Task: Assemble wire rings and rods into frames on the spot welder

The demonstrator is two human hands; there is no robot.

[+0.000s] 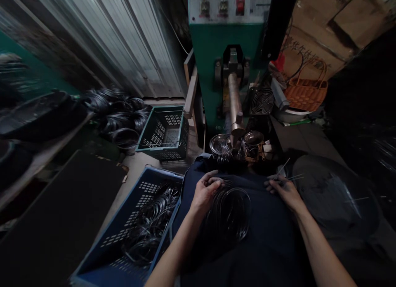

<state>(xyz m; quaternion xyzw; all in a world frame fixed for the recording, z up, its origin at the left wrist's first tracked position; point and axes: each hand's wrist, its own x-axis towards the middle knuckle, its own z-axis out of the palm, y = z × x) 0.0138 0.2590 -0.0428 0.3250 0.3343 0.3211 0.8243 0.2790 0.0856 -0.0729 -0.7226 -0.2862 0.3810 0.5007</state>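
Note:
My left hand is closed, thumb against fingers, at the upper left edge of a bunch of thin metal wire rings. The rings rest on the dark blue cloth over my lap. To the right, my right hand pinches a few thin, straight-looking wires that stick out past the fingers. Beyond both hands, the machine's metal arm points down toward more wire rings gathered below its tip.
A blue crate with many dark wire rings stands at my left, with a green crate behind it. Wire coils are heaped farther left. The green machine stands ahead. A wicker basket and a round dark surface are at right.

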